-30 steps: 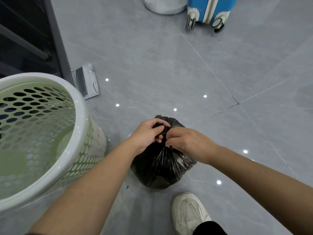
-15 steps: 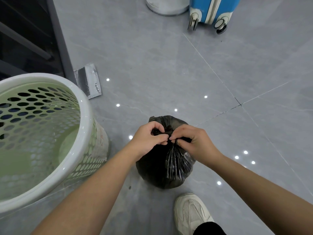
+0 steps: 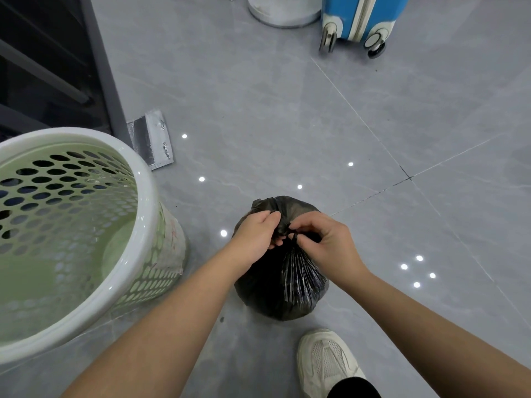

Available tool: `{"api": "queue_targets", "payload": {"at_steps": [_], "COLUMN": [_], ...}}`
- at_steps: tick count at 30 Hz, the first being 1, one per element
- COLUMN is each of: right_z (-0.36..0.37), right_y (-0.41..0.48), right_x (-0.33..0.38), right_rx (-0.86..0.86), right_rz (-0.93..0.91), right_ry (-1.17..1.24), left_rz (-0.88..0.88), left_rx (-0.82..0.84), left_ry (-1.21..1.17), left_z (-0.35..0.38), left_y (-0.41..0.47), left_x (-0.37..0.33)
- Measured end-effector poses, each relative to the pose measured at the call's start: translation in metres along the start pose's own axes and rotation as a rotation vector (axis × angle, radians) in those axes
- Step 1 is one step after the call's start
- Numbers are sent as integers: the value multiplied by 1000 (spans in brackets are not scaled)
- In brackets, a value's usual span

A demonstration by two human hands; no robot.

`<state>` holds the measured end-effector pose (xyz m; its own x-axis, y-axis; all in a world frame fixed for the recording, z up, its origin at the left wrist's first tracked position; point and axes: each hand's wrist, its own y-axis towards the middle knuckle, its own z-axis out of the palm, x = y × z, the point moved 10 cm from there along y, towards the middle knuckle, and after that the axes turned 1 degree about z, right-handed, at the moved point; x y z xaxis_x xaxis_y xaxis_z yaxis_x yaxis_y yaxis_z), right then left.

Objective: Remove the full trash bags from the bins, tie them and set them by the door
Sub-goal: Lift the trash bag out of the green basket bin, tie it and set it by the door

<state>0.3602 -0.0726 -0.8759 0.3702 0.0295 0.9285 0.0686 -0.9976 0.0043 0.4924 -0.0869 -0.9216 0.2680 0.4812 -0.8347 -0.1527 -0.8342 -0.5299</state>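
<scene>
Black plastic gathered at the neck of the trash bag (image 3: 283,277) is pinched from both sides: the left hand (image 3: 255,239) is curled tight around the bunched top, the right hand (image 3: 327,245) is closed on a twisted strand. The bag is set on the grey floor (image 3: 258,96). At nine o'clock from it, a green perforated bin (image 3: 86,234) is seen; at six o'clock, a white shoe (image 3: 327,363).

At the centre, thin black plastic of the trash bag (image 3: 283,285) is gleaming in fine glossy creases, while the grey tiled floor (image 3: 258,104) is shining smooth and polished, mirroring small lights. At the left, the perforated pale-green plastic bin (image 3: 86,225) is showing a glossy white rim, and a white mesh-cloth shoe (image 3: 326,360) at the bottom is looking matt.
</scene>
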Motion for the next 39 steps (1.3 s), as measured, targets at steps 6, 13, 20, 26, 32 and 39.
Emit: {"api": "queue_targets", "payload": {"at_steps": [6,13,20,26,32,39], "right_z": [1,-1,-1,4,-1,6], "right_y": [0,5,6,7,8,10], "right_x": [-8,-10,-8,2,-13,-13], "right_rx": [-1,-4,22,50,40,136], "right_rz": [81,103,99,5,196,224], "right_ry": [12,-10,-17,-141,-44,-71], "left_rz": [-110,439,386,-97,694,743], "left_rx": [-67,-6,-61,-14,-160,-182], "left_ry": [-268,545,462,-43,950,1203], "left_z": [-9,-5,-6,-5,6,19], "left_y": [-1,-21,-13,-9,-42,-33], "left_x": [10,-36,-31,6,-49,-48]}}
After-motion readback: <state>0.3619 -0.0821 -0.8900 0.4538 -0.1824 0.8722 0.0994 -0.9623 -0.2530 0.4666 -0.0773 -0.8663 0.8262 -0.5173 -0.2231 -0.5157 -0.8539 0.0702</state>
